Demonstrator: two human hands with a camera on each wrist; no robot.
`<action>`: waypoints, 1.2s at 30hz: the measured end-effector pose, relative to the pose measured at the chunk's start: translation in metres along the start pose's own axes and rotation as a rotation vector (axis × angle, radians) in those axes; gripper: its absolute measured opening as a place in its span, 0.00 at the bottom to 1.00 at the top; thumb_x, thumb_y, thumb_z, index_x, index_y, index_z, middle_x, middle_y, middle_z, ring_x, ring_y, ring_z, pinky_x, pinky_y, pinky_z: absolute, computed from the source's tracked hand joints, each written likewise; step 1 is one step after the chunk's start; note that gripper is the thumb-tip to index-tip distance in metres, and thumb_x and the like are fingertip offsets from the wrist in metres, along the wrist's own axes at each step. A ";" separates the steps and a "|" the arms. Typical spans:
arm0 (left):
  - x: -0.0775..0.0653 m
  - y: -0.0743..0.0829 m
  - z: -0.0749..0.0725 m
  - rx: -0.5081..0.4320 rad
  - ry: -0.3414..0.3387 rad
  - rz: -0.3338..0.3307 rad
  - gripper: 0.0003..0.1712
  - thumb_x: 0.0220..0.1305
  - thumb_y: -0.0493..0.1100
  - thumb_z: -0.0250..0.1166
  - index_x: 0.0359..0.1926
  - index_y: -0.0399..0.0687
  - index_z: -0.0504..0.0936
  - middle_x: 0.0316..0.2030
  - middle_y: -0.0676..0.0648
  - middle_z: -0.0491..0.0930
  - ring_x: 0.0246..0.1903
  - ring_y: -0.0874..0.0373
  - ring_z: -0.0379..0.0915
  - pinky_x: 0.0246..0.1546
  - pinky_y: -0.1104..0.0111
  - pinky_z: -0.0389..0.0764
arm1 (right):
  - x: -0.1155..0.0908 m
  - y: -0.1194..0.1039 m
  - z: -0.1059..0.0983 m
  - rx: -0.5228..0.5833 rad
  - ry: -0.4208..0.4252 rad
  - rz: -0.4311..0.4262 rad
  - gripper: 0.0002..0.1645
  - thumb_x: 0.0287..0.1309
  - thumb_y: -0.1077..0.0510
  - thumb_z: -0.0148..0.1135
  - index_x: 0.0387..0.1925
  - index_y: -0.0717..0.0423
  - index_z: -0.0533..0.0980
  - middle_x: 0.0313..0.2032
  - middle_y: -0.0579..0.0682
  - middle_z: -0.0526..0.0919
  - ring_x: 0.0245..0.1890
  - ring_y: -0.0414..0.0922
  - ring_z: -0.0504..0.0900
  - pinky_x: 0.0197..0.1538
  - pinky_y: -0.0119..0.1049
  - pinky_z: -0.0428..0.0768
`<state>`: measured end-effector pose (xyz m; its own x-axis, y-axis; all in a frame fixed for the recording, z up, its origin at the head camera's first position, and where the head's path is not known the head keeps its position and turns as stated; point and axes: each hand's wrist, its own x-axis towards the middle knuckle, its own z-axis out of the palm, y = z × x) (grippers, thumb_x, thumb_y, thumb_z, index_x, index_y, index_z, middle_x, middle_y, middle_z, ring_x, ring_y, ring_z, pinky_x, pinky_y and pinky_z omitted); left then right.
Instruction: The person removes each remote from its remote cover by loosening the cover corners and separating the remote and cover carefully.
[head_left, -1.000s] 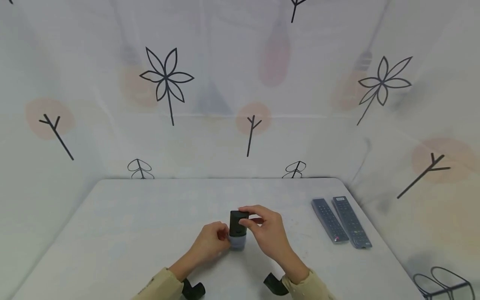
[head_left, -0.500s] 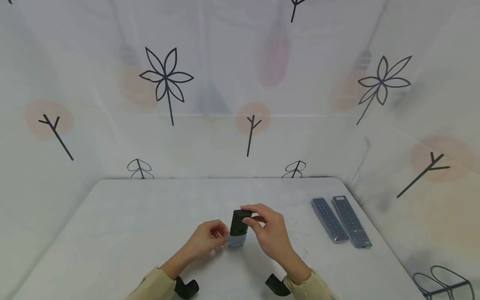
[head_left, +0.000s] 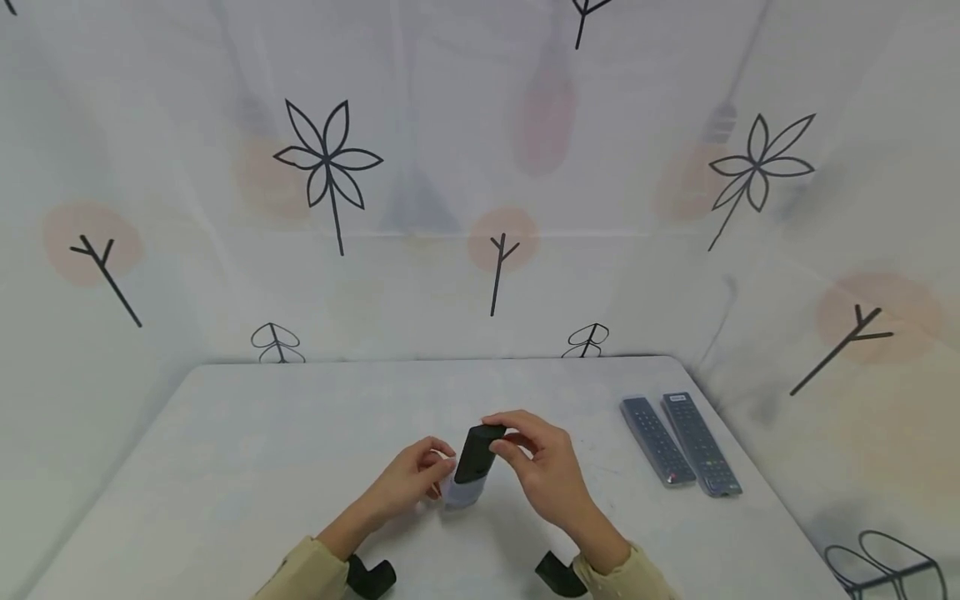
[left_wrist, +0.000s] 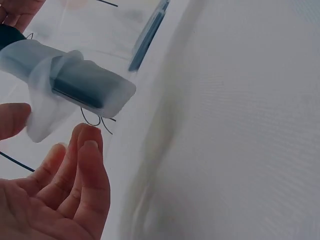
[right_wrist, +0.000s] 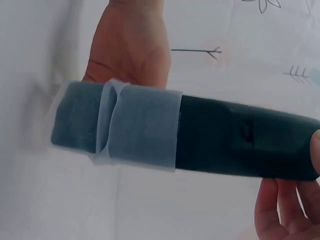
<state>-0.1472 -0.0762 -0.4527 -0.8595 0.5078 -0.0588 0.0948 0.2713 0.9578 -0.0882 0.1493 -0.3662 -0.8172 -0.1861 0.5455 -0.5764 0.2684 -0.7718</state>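
A black remote control [head_left: 476,454], partly inside a translucent soft cover [head_left: 462,493], stands tilted over the table, its top leaning right. My right hand [head_left: 547,467] pinches its bare top end between thumb and fingers; these fingers [right_wrist: 280,205] show in the right wrist view. The cover [right_wrist: 145,127] wraps the lower part and has a folded ridge around it. My left hand [head_left: 408,479] is beside the cover, fingers loosely bent. In the left wrist view a flap of the cover [left_wrist: 45,115] hangs close to the left thumb [left_wrist: 12,120]; I cannot tell if they touch.
Two remote controls in clear covers, a shorter one [head_left: 658,442] and a longer one [head_left: 701,444], lie at the right of the white table [head_left: 300,433]. A patterned cloth [head_left: 420,283] hangs behind. Black wrist devices [head_left: 371,577] sit under the sleeves.
The remote control has tilted, its top moving right and its covered lower end left. My left hand has drawn slightly left from the cover. My right hand keeps its pinch.
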 end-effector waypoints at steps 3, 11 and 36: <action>0.000 0.001 0.000 0.008 -0.013 -0.008 0.16 0.74 0.49 0.58 0.50 0.41 0.79 0.38 0.48 0.83 0.35 0.56 0.77 0.34 0.64 0.82 | 0.000 -0.001 0.000 0.015 -0.025 -0.034 0.19 0.58 0.70 0.66 0.50 0.56 0.81 0.46 0.47 0.84 0.47 0.45 0.83 0.49 0.41 0.82; 0.000 0.004 0.000 0.068 0.038 0.017 0.13 0.72 0.47 0.61 0.44 0.41 0.84 0.36 0.48 0.83 0.33 0.56 0.78 0.31 0.65 0.82 | 0.000 -0.002 0.000 0.052 -0.041 -0.122 0.20 0.58 0.72 0.64 0.52 0.58 0.80 0.47 0.52 0.83 0.47 0.46 0.82 0.51 0.40 0.81; -0.007 0.011 0.001 0.015 0.430 -0.060 0.10 0.68 0.44 0.65 0.35 0.40 0.81 0.26 0.49 0.83 0.27 0.56 0.76 0.26 0.64 0.81 | -0.003 0.010 -0.008 0.045 0.025 -0.021 0.22 0.63 0.68 0.64 0.59 0.54 0.78 0.59 0.50 0.78 0.59 0.48 0.76 0.55 0.37 0.79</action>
<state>-0.1397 -0.0762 -0.4423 -0.9945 0.1045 0.0115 0.0429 0.3036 0.9518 -0.0912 0.1603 -0.3728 -0.8051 -0.1674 0.5690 -0.5931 0.2219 -0.7740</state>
